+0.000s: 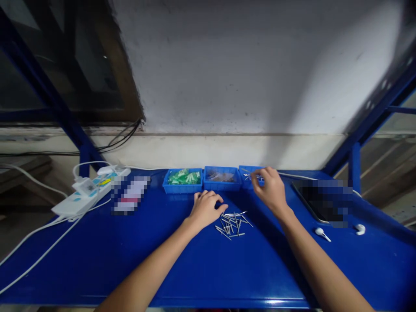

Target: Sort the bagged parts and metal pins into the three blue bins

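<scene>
Thin silver metal pins that look like pop rivets (231,225) lie in a loose pile on the blue table. My left hand (208,208) rests on the table at the pile's upper left, its fingers curved and thumb apart, with nothing seen in it. Over the right blue bin (251,185) is my right hand (270,187), thumb and fingertips pinched together. Whatever is between those fingertips is too small to make out. More silver pins (247,176) show inside that bin, partly covered by the hand.
Beside it stand a middle blue bin (222,185) with small clear packets and a left blue bin (182,189) with green-and-white pieces. A power strip (73,199) with cables sits left. A dark phone-like slab (315,201) and white earbuds (321,234) lie right.
</scene>
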Demonstrator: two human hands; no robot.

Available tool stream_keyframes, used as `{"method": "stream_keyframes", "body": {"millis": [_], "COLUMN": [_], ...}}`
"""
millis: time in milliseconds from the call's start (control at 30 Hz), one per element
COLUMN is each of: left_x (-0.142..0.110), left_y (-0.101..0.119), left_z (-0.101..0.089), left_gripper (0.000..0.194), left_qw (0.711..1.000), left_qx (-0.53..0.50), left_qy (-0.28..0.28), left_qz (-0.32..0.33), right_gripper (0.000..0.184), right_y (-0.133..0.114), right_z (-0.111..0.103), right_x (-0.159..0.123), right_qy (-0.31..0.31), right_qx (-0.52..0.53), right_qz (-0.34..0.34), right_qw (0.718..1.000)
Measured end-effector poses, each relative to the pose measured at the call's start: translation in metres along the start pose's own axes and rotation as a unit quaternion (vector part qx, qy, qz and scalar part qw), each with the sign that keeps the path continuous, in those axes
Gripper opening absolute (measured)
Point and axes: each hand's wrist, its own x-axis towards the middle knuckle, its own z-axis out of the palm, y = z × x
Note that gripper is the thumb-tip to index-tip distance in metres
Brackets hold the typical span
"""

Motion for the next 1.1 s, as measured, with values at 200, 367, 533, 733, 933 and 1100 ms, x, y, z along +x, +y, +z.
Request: {"method": "stream_keyframes", "body": {"millis": [200,367,533,733,933,1100], "left_x": [0.011,0.004,0.000,0.002,-0.002,-0.008], "left_y": [-0.001,-0.009,-0.012,-0.007,-0.007,-0.009], "left_z": [0.003,0.004,0.009,0.011,-0.001,-0.009], "left_gripper": [0.008,0.007,0.010,0.014,0.017,0.008], "left_qw": [0.998,0.998,0.973,0.946,0.976,0.991], "left_qx": [0.023,-0.017,-0.228,-0.321,-0.217,-0.076], "left_qy": [-0.050,-0.031,0.017,0.045,0.003,-0.091], "left_qz": [0.025,0.055,0.022,0.018,0.015,0.059], "right_gripper": [0.021,0.013,0.012,0.012,0.017,0.022], "right_y": [0.003,-0.044,-0.052,-0.052,-0.026,0.025], "right_z": [0.010,0.020,0.015,0.005,-0.003,0.000], "right_x": [-0.014,-0.030,-0.031,-0.026,-0.011,-0.004], "right_qy": [-0.049,-0.219,-0.232,-0.217,-0.133,0.012], "right_qx": [0.014,0.160,0.194,0.168,0.127,-0.018], "right_qz": [0.039,-0.070,-0.106,-0.152,-0.117,0.037], "right_qw": [0.998,0.960,0.947,0.949,0.976,0.999]}}
